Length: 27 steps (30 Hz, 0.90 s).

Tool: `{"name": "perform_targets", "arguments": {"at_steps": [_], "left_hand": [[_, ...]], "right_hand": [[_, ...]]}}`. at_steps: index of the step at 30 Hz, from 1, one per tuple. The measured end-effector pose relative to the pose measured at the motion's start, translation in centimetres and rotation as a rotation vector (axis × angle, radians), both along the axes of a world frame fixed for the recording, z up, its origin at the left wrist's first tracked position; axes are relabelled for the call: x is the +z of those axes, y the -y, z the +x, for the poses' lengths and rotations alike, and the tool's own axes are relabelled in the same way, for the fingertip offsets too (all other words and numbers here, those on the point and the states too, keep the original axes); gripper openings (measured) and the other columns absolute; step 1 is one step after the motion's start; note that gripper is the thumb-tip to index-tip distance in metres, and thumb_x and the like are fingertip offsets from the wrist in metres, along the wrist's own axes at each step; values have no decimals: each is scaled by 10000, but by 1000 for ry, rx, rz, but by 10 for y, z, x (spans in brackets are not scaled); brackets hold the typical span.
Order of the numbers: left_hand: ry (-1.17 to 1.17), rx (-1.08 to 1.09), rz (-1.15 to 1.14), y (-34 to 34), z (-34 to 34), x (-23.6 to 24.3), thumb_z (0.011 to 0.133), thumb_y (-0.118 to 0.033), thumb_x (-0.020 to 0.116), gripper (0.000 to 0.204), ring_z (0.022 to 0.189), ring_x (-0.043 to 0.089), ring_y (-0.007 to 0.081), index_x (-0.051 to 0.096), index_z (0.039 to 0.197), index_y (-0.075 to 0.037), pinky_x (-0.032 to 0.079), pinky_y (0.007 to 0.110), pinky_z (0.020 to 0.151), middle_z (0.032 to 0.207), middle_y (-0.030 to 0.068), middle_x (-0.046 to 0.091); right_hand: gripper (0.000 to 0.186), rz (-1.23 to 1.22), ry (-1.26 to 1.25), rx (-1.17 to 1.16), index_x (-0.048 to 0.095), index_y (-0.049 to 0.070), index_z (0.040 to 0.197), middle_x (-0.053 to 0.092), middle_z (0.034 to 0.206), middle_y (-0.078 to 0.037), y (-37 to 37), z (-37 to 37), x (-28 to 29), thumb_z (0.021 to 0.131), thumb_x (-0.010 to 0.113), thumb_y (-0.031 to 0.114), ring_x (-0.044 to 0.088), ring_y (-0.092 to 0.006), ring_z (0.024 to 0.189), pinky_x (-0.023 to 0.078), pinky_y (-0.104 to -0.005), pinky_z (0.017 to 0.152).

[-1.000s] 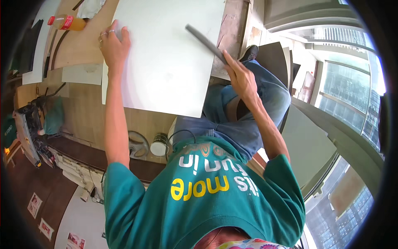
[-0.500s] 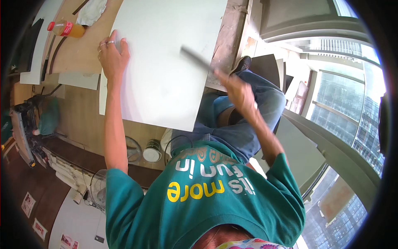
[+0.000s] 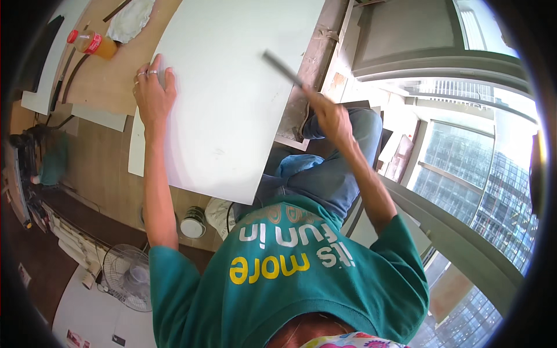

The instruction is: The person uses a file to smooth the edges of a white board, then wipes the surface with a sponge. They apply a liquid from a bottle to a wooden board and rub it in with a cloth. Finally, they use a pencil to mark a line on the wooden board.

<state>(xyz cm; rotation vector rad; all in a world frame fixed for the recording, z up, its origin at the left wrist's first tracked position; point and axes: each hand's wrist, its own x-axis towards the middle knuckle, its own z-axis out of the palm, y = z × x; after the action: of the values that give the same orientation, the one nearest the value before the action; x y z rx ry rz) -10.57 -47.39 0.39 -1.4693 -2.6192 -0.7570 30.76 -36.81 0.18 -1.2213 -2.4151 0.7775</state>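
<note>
A large white board (image 3: 226, 110) lies in front of me, its near corner close to my lap. My left hand (image 3: 154, 98), with rings on its fingers, rests at the board's left edge, fingers stretched forward and thumb apart on the surface. My right hand (image 3: 335, 119) is closed around the end of a long, flat, dark grey file (image 3: 282, 68). The file slants across the board's right edge, its far end over the white surface. Whether it touches the edge is hard to make out.
An orange drink bottle (image 3: 93, 44) and a crumpled white cloth (image 3: 132, 18) are on the tan surface at far left. Below the board stands a small pail (image 3: 193, 223), and a fan (image 3: 129, 277) is at lower left. Large windows (image 3: 464, 156) fill the right side.
My right hand and the file have moved farther forward along the board's right edge. My left hand keeps its place at the left edge. The whole view has shifted and turned slightly.
</note>
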Motion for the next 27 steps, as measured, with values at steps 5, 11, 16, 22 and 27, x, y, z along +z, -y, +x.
{"name": "perform_targets", "arguments": {"at_steps": [5,11,16,22,27], "left_hand": [[9,-12,17,-10,3,2,969,-319,594,428,1238,550,354,627,1348,-123,480,480,1000,1340,183,578],[-22,54,17,2,-1,-3,965,-304,616,406,1213,562,339,642,1326,-121,472,469,1001,1316,154,597],[-27,29,68,-10,-2,-5,968,-283,613,384,1202,566,333,649,1313,-117,470,464,1000,1286,139,618],[-45,112,6,-8,-1,-3,964,-265,609,371,1238,544,358,656,1292,-100,446,475,1027,1324,162,595],[-113,-19,60,-124,8,-20,953,-296,619,428,1311,496,348,627,1339,-109,380,537,1082,1398,168,550]], "right_hand": [[394,34,61,-102,574,292,1416,699,922,-209,-117,-42,24,1029,522,242,681,-404,806,530,-472,715],[428,20,161,148,568,351,1420,721,1043,-141,-55,-4,6,1018,528,211,716,-332,852,570,-475,745],[385,115,-103,-36,587,259,1398,682,1105,-222,-218,-51,2,1027,500,213,675,-422,939,533,-465,774],[445,16,209,160,606,303,1396,723,1003,-170,-158,8,18,992,540,127,708,-348,912,547,-432,818],[442,64,-43,-24,532,278,1446,685,1028,-236,-265,-22,-8,1020,494,166,669,-419,885,534,-479,769]]}}
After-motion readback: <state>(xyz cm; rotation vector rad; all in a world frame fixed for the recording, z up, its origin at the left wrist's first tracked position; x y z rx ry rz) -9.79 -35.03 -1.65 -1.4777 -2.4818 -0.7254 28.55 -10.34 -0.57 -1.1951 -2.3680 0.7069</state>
